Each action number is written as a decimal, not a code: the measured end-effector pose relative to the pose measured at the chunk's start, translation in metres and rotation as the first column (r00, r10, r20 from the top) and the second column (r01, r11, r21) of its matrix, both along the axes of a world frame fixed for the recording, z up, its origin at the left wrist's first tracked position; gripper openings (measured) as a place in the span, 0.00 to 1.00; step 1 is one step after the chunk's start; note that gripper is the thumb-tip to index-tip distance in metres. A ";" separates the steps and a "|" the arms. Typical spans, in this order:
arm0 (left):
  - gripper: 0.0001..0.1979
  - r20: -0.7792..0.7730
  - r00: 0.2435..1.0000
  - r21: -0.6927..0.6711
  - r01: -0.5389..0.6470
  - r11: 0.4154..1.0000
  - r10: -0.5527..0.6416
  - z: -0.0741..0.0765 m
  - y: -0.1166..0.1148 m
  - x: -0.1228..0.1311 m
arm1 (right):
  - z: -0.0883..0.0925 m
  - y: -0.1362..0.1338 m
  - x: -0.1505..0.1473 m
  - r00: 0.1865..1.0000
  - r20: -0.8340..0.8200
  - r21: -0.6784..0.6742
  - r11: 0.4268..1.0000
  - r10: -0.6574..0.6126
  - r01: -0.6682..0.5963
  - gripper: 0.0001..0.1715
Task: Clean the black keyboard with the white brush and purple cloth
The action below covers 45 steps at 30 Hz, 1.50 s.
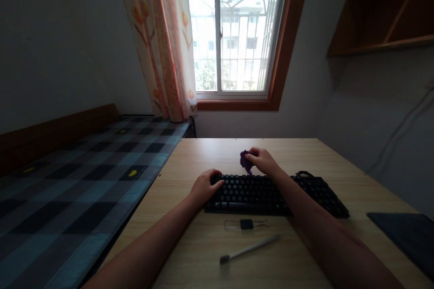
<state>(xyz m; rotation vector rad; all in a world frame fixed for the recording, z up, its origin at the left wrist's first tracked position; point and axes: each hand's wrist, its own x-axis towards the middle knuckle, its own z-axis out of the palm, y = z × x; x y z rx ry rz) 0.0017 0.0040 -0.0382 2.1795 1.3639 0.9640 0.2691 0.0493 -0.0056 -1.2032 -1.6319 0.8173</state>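
Note:
A black keyboard (251, 194) lies across the wooden table. My left hand (206, 186) grips its left end, with the thumb over the keys at the upper left corner. Pinched in my right hand (260, 159) is a crumpled purple cloth (245, 161), held just above the keyboard's back edge. My right forearm passes over the keyboard and hides some of its keys. In front of the keyboard lies a small wire tool with a black middle (247, 224). Nearer to me rests a light-handled brush (251, 249) with dark bristles at its left end.
The wooden table (196, 153) reaches toward the wall under the window. A dark flat mat (403, 230) lies at the right edge. To the left is a bed with a checked cover (101, 167). A wooden shelf (379, 45) hangs at the upper right.

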 end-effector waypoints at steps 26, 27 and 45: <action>0.12 -0.016 1.000 -0.006 0.000 1.000 0.000 0.000 0.000 0.000 | -0.021 -0.020 -0.041 0.842 0.522 0.174 0.950 0.134 -0.258 0.12; 0.12 -0.018 1.000 -0.004 0.001 1.000 -0.001 0.000 0.000 0.000 | -0.023 -0.020 -0.041 0.849 0.509 0.168 0.951 0.140 -0.258 0.13; 0.12 0.015 1.000 -0.008 0.008 1.000 -0.007 0.001 -0.001 -0.001 | -0.033 0.000 -0.030 0.982 0.090 0.157 0.976 -0.166 0.151 0.16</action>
